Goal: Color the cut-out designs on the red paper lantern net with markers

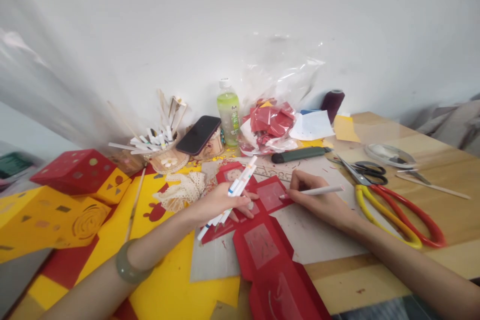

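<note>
A wooden table (448, 170) carries a crowded spread: yellow paper (180, 265) at left, a grey sheet (318, 240) mid-table and a red card (269, 274) running across the sheet toward the near edge. Scissors (407, 210) and a stick (435, 186) lie at right; a bottle (227, 115) and a clear bag (283, 67) stand along the back.

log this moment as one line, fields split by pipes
left hand: white pens held, fingers on red card | right hand: single pen held, tip at shiny square | nearby: yellow-red scissors, bottle, phone
</note>
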A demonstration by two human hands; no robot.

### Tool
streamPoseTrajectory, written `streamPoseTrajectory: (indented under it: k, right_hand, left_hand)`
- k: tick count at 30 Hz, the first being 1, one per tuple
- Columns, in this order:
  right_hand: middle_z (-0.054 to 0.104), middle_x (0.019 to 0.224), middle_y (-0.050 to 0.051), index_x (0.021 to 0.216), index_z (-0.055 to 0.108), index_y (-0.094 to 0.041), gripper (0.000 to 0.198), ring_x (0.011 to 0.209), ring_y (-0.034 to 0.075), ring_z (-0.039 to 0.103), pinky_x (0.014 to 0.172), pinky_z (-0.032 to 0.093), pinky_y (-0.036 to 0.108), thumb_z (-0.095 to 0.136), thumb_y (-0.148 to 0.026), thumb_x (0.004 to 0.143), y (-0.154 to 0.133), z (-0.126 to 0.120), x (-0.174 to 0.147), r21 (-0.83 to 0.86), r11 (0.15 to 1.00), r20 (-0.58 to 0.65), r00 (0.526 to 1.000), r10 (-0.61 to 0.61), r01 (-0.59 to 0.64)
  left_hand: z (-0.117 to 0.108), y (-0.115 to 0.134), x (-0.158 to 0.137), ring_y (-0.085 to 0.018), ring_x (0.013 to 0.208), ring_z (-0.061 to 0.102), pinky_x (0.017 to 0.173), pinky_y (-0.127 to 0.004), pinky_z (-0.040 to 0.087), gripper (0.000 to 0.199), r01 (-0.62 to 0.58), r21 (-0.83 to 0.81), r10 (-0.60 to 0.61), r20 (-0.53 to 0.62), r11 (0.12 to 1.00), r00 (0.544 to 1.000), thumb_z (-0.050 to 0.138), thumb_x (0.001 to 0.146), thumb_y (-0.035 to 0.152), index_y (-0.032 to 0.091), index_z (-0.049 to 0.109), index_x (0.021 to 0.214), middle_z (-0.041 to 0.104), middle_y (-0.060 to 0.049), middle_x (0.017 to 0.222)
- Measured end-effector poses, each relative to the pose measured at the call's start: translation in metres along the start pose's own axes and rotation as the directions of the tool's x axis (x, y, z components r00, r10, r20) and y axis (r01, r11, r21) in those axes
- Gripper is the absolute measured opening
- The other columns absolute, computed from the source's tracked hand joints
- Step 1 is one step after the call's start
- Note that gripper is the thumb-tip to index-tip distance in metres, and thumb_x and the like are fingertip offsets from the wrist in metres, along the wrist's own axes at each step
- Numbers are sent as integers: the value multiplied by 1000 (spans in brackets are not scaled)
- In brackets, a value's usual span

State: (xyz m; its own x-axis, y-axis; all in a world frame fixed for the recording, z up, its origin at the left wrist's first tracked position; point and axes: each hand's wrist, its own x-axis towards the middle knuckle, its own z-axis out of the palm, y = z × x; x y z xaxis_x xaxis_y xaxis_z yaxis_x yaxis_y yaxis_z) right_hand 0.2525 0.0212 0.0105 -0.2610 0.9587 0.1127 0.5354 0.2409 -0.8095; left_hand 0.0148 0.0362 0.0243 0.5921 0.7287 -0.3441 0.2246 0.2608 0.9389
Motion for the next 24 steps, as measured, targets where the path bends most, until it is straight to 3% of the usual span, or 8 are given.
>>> streamPoseTrajectory:
  k: [12,19,24]
  right_hand:
    - [43,60,-4,60,37,-19,20,57,11,39,52,31,23,52,-22,73,-2,0,0,-6,1000,18,1000,-6,6]
    - [40,54,-5,58,36,-20,20,53,10,37,49,28,22,49,-19,72,1,-2,0,-26,999,-55,998,21,-22]
    - [41,56,-5,59,37,-19,19,54,10,38,50,29,22,50,-20,73,2,-2,0,-21,1000,-27,1000,5,-5]
  left_hand:
    - [2,4,-1,-16,74,65,48,-18,43,21,33,-7,-33,-17,999,999,60,72,31,13,57,82,54,-14,118]
    - [1,3,-1,-17,73,65,48,-18,44,25,19,-7,-19,-17,1000,1000,59,72,30,11,58,88,55,-16,116]
    - [0,0,1,-17,74,65,48,-18,44,25,5,-17,-5,-3,1000,1000,59,73,30,12,57,90,56,-16,114]
